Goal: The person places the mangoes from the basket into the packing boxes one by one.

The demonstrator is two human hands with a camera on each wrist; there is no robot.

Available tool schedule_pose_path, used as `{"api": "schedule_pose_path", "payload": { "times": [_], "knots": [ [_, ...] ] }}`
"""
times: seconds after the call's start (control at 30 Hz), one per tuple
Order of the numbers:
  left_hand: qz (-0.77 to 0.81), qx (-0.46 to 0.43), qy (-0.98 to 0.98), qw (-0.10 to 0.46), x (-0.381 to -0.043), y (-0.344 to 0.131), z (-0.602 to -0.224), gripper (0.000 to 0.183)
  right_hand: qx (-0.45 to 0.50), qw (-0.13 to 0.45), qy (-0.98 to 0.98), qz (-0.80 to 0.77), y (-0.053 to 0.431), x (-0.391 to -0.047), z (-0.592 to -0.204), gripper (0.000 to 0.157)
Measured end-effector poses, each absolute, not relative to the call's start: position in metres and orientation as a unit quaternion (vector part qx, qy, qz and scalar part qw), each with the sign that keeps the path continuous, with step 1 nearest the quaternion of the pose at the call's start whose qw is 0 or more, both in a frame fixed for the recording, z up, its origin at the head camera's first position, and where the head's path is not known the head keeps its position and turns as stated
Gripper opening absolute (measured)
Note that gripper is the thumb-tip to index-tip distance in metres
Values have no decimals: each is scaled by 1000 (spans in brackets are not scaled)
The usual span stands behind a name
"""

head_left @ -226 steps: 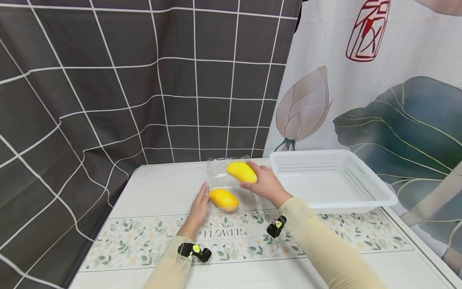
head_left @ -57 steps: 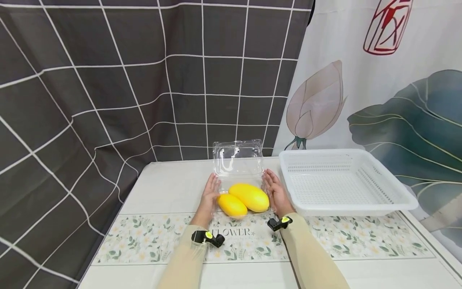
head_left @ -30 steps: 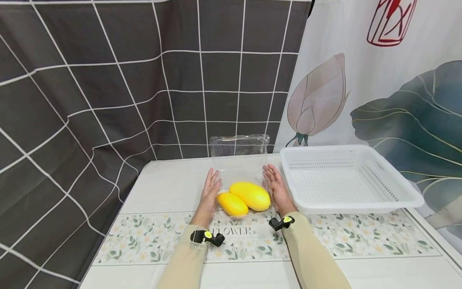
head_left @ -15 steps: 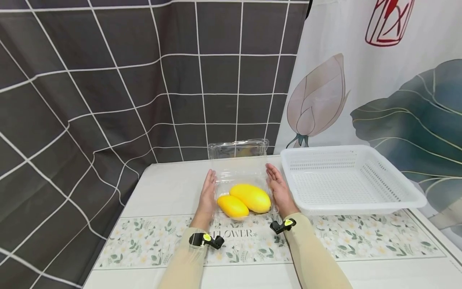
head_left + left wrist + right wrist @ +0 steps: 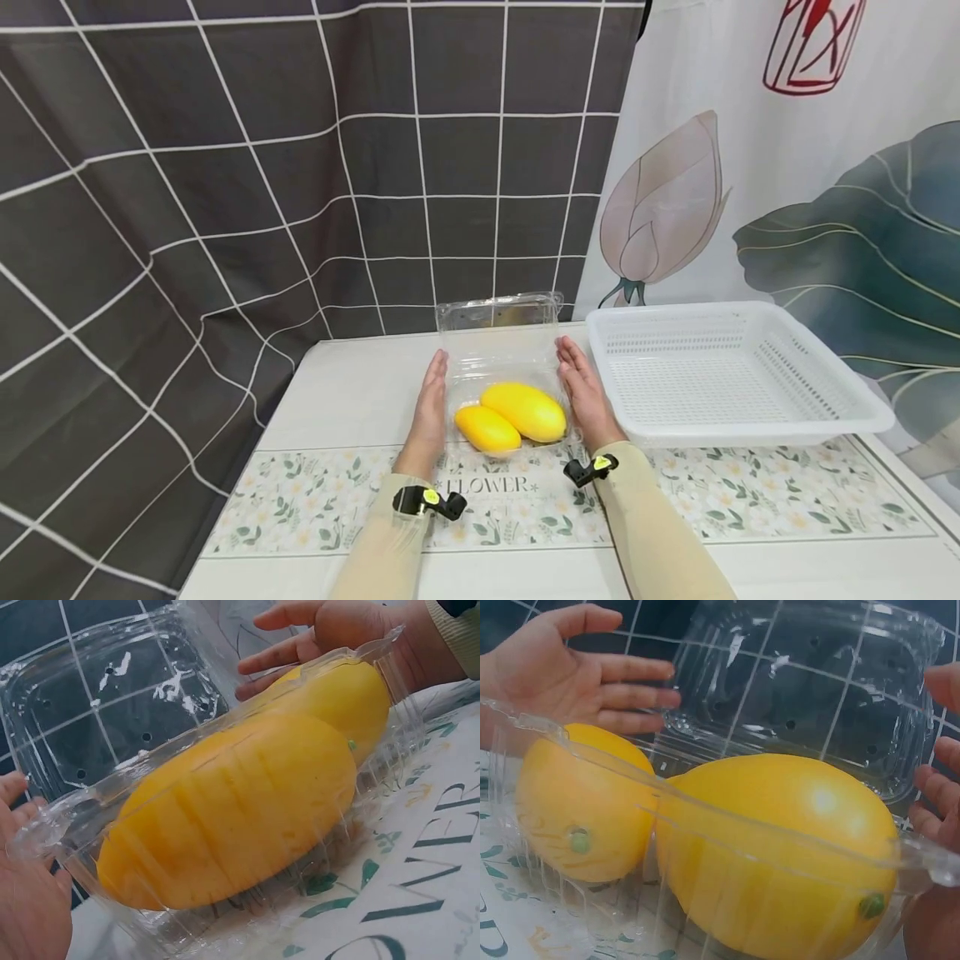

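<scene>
Two yellow mangoes lie side by side in a clear plastic clamshell box (image 5: 459, 379) on the table. The smaller mango (image 5: 487, 430) is on the left, and the larger mango (image 5: 529, 411) leans in from the right. The box's lid (image 5: 791, 682) stands raised at the back. My left hand (image 5: 429, 414) is upright along the left wall, its fingers straight and thumb apart. Opposite it, my right hand (image 5: 588, 402) flanks the right wall, fingers extended too. Green stem ends show on both fruits in the right wrist view.
A white perforated plastic basket (image 5: 753, 433) sits to the right, close beside my right hand. The table (image 5: 345, 396) has a white cover with a floral strip. Dark checked cloth (image 5: 367, 167) hangs behind and left; a lotus-print curtain (image 5: 675, 200) hangs at right.
Earlier my right hand held a mango above the box; now both mangoes are inside. The lid has risen from lying back. My fingers, bent at the box's sides before, have straightened.
</scene>
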State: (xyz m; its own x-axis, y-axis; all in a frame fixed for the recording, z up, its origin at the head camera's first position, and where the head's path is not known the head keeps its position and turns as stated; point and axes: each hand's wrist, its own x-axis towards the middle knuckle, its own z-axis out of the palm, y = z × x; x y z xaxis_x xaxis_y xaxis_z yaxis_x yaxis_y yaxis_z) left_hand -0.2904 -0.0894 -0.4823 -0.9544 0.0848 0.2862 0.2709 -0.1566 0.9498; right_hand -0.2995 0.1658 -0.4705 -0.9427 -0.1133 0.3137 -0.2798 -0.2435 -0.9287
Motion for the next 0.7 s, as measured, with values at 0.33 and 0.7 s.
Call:
{"api": "schedule_pose_path", "payload": {
  "times": [0.33,0.7],
  "knots": [
    [-758,-144,-636,33,-286,-94,-458,49,130,35,-675,726,167,-301,-462,52],
    [-704,-58,-705,-69,-266,-107,-419,88,-8,-25,-722,691,155,-295,-439,97]
  ]
}}
